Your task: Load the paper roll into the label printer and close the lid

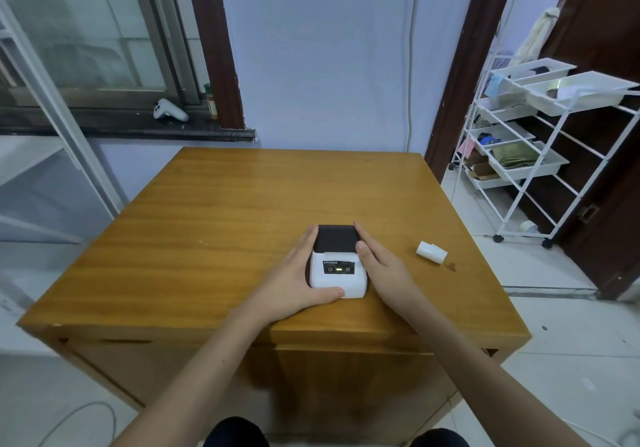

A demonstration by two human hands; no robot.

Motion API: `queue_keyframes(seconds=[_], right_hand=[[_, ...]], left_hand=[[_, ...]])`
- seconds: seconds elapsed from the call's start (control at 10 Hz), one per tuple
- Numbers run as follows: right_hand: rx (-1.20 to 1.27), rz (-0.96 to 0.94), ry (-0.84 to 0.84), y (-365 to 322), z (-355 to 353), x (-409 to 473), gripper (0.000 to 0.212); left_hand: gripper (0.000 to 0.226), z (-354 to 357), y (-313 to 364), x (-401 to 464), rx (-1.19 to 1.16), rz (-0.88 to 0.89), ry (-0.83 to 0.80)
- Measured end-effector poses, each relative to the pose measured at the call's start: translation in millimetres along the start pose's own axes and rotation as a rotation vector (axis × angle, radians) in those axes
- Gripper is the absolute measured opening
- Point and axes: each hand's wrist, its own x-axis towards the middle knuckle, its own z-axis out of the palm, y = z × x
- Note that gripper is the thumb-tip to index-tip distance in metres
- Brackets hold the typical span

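Observation:
A small white label printer (pixel 337 273) with a black lid stands on the wooden table (pixel 207 224), its lid down and a green light lit on its front panel. My left hand (pixel 298 273) cups its left side, thumb across the near front corner. My right hand (pixel 381 266) lies against its right side, fingers stretched along the lid's edge. A white paper roll (pixel 431 251) lies on its side on the table, to the right of the printer and apart from both hands.
A white wire rack (pixel 540 141) with trays stands on the floor at the right, beside a dark door. A window sill with a white controller (pixel 169 110) runs behind the table at the left. My knees show below the table's front edge.

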Motion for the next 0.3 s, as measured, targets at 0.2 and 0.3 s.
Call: queue_keyframes(seconds=[0.2, 0.3], right_hand=[[-0.007, 0.033, -0.007, -8, 3, -6, 0.049], [-0.033, 0.025, -0.028, -19, -3, -10, 0.051]], left_hand=[[0.123, -4, 5, 0, -0.029, -0.010, -0.046], [0.130, -13, 12, -5, -0.037, -0.034, -0.079]])
